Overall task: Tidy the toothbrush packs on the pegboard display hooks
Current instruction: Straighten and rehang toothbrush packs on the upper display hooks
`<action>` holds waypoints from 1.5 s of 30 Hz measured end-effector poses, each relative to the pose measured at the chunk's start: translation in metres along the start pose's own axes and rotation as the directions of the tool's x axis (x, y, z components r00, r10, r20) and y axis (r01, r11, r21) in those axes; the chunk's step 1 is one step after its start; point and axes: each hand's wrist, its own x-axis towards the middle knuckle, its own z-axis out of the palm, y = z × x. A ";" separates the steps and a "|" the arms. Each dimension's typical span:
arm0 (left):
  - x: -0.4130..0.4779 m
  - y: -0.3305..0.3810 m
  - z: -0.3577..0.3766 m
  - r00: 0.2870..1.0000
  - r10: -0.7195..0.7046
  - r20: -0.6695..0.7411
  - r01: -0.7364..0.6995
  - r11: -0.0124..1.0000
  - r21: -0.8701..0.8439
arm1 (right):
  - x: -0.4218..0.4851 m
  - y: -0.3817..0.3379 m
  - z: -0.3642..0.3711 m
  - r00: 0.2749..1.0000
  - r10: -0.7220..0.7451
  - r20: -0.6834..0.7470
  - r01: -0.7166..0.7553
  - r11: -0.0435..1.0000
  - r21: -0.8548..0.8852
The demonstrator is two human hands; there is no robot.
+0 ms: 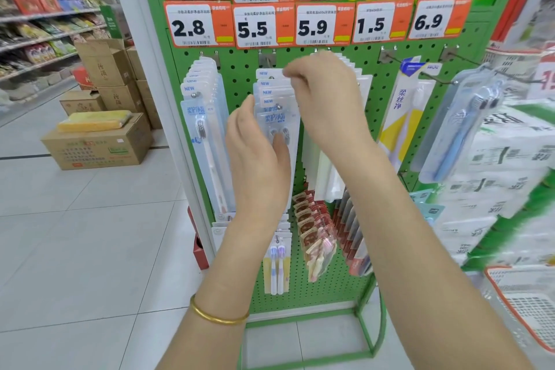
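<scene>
Mid-tidy, I'd say: straight below the 5.5 price tag [255, 27] the toothbrush packs [271, 93] hang fanned, left hand [258, 156] cupping the front pack's edge, right hand [326, 99] pinching the top cards, neighbouring rows either side apparently still waiting.

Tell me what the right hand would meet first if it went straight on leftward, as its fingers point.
The right hand would first meet the rearmost NEW pack on the second hook; its fingertips seem to pinch it already, though depth is unclear.
</scene>
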 end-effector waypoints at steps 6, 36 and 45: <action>-0.004 0.004 0.003 0.991 0.113 -0.067 -0.105 0.988 0.111 | 0.059 -0.004 0.022 0.979 0.041 0.200 -0.011 0.989 -0.145; -0.003 -0.007 0.007 0.994 0.105 0.022 -0.107 0.980 0.167 | 0.038 -0.013 -0.016 0.980 0.091 0.177 -0.044 0.967 -0.253; -0.006 -0.004 0.008 0.995 0.097 0.019 -0.099 0.984 0.150 | -0.002 -0.004 -0.032 0.991 0.101 0.085 -0.080 0.973 -0.217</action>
